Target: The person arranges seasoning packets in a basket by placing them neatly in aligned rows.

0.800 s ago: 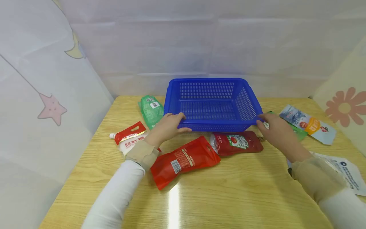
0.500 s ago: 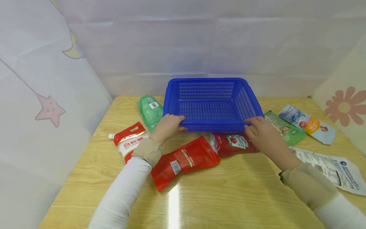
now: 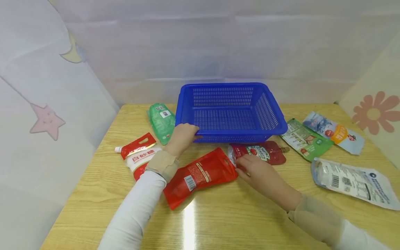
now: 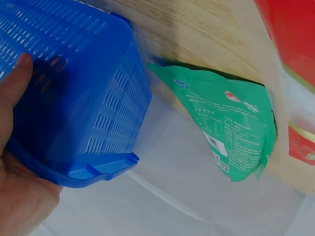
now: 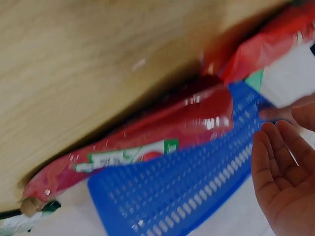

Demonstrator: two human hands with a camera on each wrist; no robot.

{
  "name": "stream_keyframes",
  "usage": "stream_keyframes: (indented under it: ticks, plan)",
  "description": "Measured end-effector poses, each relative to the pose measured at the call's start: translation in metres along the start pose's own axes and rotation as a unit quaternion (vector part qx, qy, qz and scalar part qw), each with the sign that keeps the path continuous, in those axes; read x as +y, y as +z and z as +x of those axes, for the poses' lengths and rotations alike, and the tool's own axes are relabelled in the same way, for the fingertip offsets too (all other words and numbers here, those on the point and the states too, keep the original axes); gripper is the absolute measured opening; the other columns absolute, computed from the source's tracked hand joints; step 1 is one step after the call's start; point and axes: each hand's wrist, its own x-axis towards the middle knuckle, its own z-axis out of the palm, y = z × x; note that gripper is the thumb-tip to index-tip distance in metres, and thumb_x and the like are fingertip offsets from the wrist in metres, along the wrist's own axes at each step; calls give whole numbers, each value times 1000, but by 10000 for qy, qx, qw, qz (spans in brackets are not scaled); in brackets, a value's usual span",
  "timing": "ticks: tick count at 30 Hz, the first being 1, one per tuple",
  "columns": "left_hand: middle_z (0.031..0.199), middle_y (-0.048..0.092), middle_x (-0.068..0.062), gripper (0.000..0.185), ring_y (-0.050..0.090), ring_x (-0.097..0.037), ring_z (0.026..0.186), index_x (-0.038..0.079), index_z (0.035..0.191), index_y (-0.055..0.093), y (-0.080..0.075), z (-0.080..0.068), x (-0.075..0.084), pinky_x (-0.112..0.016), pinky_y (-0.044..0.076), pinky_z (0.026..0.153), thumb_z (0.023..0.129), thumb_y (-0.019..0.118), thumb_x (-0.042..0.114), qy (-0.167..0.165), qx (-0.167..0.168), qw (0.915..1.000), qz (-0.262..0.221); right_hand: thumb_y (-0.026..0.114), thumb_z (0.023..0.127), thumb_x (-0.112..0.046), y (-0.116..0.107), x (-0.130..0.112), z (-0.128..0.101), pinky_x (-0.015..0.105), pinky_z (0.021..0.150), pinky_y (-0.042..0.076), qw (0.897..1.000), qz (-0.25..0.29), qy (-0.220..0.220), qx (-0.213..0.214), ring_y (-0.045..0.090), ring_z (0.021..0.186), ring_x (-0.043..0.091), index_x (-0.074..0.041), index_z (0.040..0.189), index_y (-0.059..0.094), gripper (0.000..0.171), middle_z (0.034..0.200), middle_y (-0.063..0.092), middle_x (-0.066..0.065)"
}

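Note:
A blue slotted basket (image 3: 237,138) stands at the table's back middle. My left hand (image 3: 182,136) grips its front left corner, and the left wrist view shows the thumb (image 4: 19,73) inside the basket wall (image 4: 83,98) with the palm under the rim. A red ketchup pouch (image 3: 260,154) lies just in front of the basket. My right hand (image 3: 251,170) is at that pouch's left end, fingertips touching or nearly touching it. The right wrist view shows that hand (image 5: 283,167) with relaxed, uncurled fingers holding nothing, beside the ketchup pouch (image 5: 147,142) and basket (image 5: 197,182).
A large red pouch (image 3: 200,173) lies between my arms. A white sugar pouch (image 3: 139,156) and a green pouch (image 3: 161,119) lie to the left. To the right are a flat green packet (image 3: 304,139), a blue and orange packet (image 3: 334,132) and a white packet (image 3: 353,182).
My right hand has left the basket's front right corner and moved left and toward me, to the ketchup pouch's left end. The left hand has kept its grip on the basket.

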Motion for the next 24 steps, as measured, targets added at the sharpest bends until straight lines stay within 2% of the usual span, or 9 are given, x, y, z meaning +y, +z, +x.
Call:
stream_keyframes:
  ticks: [5,11,17,24]
  plan:
    - [88,74,-10,25,70,-32,81,11,88,71,-2,0,0,-44,55,69,87,66,35,-29,-58,10000,-12,73,82,-13,18,-4,2,39,86,55,9985,-252,-409,-269,64,97,26,-1,109,65,31,103,67,11]
    - [88,74,-10,25,70,-31,81,11,90,71,-1,0,0,-44,55,69,88,66,35,21,-82,10000,32,71,82,-13,34,-3,7,45,99,48,9946,-269,-585,-812,58,119,33,3,127,56,50,128,60,18]
    - [90,74,-10,26,70,-30,82,10,96,72,-1,-1,0,-43,56,71,89,65,34,32,-151,9999,28,64,81,-7,42,-5,10,47,108,40,9895,86,-526,-1342,46,132,34,-1,138,47,59,144,47,17]
    - [90,74,-9,26,71,-29,83,10,96,72,-1,1,0,-42,56,72,89,65,35,2,-168,9999,-3,58,80,-7,50,-8,11,49,111,36,9834,360,-521,-1698,38,138,36,-8,146,37,69,150,38,18]
